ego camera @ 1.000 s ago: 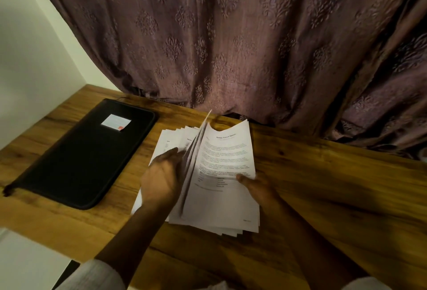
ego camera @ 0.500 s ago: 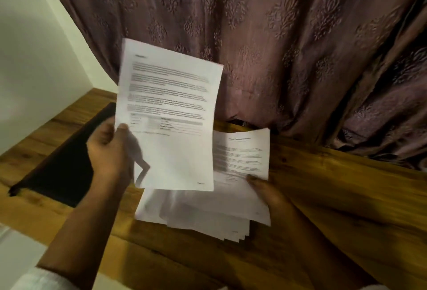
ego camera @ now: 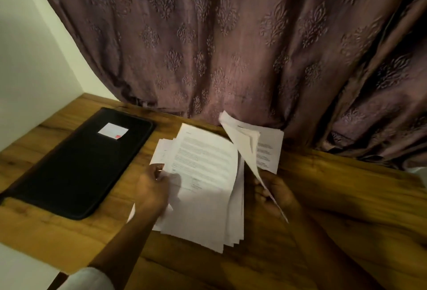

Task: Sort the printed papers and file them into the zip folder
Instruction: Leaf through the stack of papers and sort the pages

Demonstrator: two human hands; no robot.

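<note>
The stack of printed papers (ego camera: 203,211) lies mid-way along the wooden table (ego camera: 346,185), its far end close to the back edge and its near edges fanned out unevenly. I judge I'm in the sorting step, splitting sheets off this pile. To do it well I should part one sheet at a time, read its heading before choosing its group, and set the groups well apart so they cannot slide back together. Thin paper buckles, so a light hold by the edge is enough. The ragged edges want squaring before anything goes into the folder.

My left hand (ego camera: 151,190) is curled at the left edge of the top sheet (ego camera: 205,162), thumb over it, pinching it. Whether it has one sheet or several, I cannot tell. My right hand (ego camera: 276,195) grasps a lifted sheet (ego camera: 245,146) by its lower part. It stands almost edge-on to me, tilted, its top corner toward the curtain. Just behind it is another printed sheet (ego camera: 271,148); I cannot tell if it lies flat or is held too.

The black zip folder (ego camera: 76,164) lies flat toward the table's left edge, just beside the stack and apparently not yet opened, with a white label (ego camera: 112,130) on its cover. A patterned curtain (ego camera: 231,35) hangs along the back edge.
</note>
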